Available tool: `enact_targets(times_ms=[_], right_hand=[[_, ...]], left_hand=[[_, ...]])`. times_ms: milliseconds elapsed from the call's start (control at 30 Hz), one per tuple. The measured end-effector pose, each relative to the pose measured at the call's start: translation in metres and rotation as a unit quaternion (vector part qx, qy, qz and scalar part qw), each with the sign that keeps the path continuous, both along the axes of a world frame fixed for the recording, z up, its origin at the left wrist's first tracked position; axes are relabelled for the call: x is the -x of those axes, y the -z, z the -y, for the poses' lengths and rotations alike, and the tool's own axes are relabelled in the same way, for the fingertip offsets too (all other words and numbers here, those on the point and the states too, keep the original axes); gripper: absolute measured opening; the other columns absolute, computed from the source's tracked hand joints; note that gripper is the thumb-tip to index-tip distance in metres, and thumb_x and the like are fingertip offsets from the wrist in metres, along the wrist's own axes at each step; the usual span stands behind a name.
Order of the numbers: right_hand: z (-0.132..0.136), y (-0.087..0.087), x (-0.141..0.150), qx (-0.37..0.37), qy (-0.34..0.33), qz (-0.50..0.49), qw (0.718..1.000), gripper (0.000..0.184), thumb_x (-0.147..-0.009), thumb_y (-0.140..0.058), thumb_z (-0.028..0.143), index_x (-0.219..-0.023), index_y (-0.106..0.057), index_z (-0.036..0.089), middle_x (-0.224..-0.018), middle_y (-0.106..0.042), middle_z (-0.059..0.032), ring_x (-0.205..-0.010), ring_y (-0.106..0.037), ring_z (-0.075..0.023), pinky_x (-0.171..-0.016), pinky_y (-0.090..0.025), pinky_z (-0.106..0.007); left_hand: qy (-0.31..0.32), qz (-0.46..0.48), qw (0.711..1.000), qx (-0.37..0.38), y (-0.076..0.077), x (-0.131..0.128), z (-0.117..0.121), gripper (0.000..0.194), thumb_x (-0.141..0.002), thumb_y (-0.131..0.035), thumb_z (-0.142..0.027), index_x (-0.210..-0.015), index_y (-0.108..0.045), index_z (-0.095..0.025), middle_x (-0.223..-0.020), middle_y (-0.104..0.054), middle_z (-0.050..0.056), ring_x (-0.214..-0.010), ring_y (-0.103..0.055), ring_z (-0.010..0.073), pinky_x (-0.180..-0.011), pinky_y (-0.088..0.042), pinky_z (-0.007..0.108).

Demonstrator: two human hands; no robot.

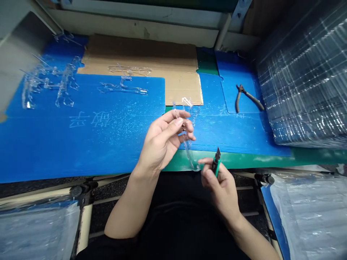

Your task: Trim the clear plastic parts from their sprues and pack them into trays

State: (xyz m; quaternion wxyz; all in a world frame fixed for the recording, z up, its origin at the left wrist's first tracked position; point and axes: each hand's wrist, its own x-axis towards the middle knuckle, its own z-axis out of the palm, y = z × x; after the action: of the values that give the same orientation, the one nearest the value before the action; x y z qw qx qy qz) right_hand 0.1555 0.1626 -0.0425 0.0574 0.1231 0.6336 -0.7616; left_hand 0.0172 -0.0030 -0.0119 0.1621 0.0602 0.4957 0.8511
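Observation:
Near the table's front edge, my left hand (165, 139) pinches a clear plastic part (189, 150) between thumb and fingers. The part is long and thin, with a curved lower end and pieces that stick up past my fingertips. To its right, my right hand (221, 184) is closed around a green and black utility knife (216, 164), its dark blade pointing up and away from me. My right index finger reaches to the part's lower end; whether it touches cannot be made out. Glare and the see-through plastic blur the part's exact outline.
Several clear plastic pieces (63, 81) lie at the left, and another branched one (124, 85) rests partly on the cardboard (146, 50). Black-handled nippers (245, 97) lie at the right on the blue sheet (116, 151). A tall plastic-wrapped stack (306, 83) borders the right side.

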Motion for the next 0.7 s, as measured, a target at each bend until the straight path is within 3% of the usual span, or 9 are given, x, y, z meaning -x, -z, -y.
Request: enact_targets(times_ms=[67,133,233,300,367,467,533,633,700], right_hand=[[-0.004,-0.001,-0.006,-0.004,0.024,-0.031,0.999,0.035,-0.110,-0.063,0.051,-0.134,-0.071,0.027,-0.078,-0.046,0.0032,-0.062,-0.037,-0.0125,-0.055,-0.031,-0.027],[-0.011,-0.006,-0.010,-0.013,0.039,-0.060,0.997,0.038,-0.116,-0.049,0.050,-0.145,-0.065,0.032,-0.080,-0.045,0.0028,-0.065,-0.037,-0.0137,-0.056,-0.032,-0.028],[-0.024,-0.016,-0.010,-0.077,0.028,-0.082,0.993,0.029,-0.118,-0.049,0.041,-0.140,-0.067,0.035,-0.083,-0.048,0.0024,-0.069,-0.044,-0.0140,-0.062,-0.038,-0.028],[-0.033,-0.023,-0.008,-0.127,-0.003,-0.102,0.987,0.025,-0.118,-0.049,0.035,-0.137,-0.066,0.035,-0.090,-0.054,0.0017,-0.072,-0.051,-0.0139,-0.067,-0.044,-0.029],[-0.042,-0.030,-0.005,-0.189,-0.038,-0.135,0.972,0.024,-0.118,-0.047,0.030,-0.135,-0.064,0.032,-0.098,-0.060,-0.0005,-0.079,-0.057,-0.0155,-0.075,-0.049,-0.032],[-0.051,-0.037,-0.002,-0.290,-0.070,-0.190,0.935,0.024,-0.117,-0.047,0.025,-0.134,-0.062,0.028,-0.113,-0.067,-0.0063,-0.098,-0.065,-0.0215,-0.089,-0.052,-0.038],[-0.055,-0.039,-0.002,-0.338,-0.085,-0.215,0.912,0.029,-0.116,-0.047,0.022,-0.141,-0.060,0.028,-0.120,-0.070,-0.0082,-0.105,-0.067,-0.0235,-0.091,-0.053,-0.039],[-0.057,-0.042,-0.004,-0.396,-0.090,-0.233,0.883,0.034,-0.115,-0.049,0.018,-0.146,-0.060,0.028,-0.110,-0.070,-0.0067,-0.091,-0.066,-0.0209,-0.080,-0.052,-0.035],[-0.057,-0.042,-0.006,-0.431,-0.085,-0.240,0.865,0.031,-0.114,-0.052,0.017,-0.141,-0.063,0.026,-0.099,-0.067,-0.0050,-0.081,-0.062,-0.0188,-0.073,-0.049,-0.033]], left_hand=[[-0.018,-0.053,0.997,0.044,-0.001,-0.005,0.006,0.021,-0.103,-0.069,-0.038,-0.115,-0.072,-0.022,-0.085,-0.067,0.002,-0.075,-0.066,0.0151,-0.081,-0.063,0.032],[-0.017,-0.147,0.978,0.146,-0.001,-0.013,0.012,0.023,-0.108,-0.063,-0.041,-0.119,-0.074,-0.024,-0.086,-0.067,0.002,-0.076,-0.063,0.0164,-0.081,-0.061,0.032],[0.036,-0.329,0.890,0.313,0.001,-0.027,0.021,0.020,-0.108,-0.066,-0.039,-0.119,-0.074,-0.024,-0.094,-0.073,0.004,-0.082,-0.066,0.0172,-0.079,-0.054,0.031],[0.060,-0.428,0.828,0.357,0.004,-0.034,0.025,0.013,-0.106,-0.069,-0.029,-0.118,-0.072,-0.023,-0.098,-0.076,0.005,-0.086,-0.068,0.0178,-0.081,-0.052,0.031],[0.070,-0.477,0.788,0.382,0.008,-0.038,0.027,0.011,-0.107,-0.065,-0.019,-0.117,-0.069,-0.021,-0.103,-0.077,0.007,-0.093,-0.070,0.0191,-0.085,-0.053,0.032],[0.060,-0.487,0.768,0.411,0.011,-0.040,0.028,0.015,-0.108,-0.056,-0.013,-0.117,-0.066,-0.020,-0.104,-0.076,0.009,-0.095,-0.070,0.0201,-0.084,-0.053,0.033],[0.053,-0.493,0.764,0.413,0.011,-0.041,0.028,0.010,-0.110,-0.058,-0.021,-0.116,-0.066,-0.021,-0.099,-0.076,0.008,-0.088,-0.069,0.0205,-0.082,-0.051,0.035],[0.039,-0.522,0.744,0.416,0.012,-0.042,0.026,0.013,-0.109,-0.063,-0.035,-0.113,-0.067,-0.022,-0.092,-0.077,0.006,-0.078,-0.066,0.0197,-0.080,-0.047,0.038],[0.007,-0.536,0.733,0.419,0.012,-0.044,0.024,0.008,-0.107,-0.068,-0.033,-0.109,-0.068,-0.024,-0.088,-0.077,0.004,-0.073,-0.066,0.0187,-0.080,-0.046,0.039]])
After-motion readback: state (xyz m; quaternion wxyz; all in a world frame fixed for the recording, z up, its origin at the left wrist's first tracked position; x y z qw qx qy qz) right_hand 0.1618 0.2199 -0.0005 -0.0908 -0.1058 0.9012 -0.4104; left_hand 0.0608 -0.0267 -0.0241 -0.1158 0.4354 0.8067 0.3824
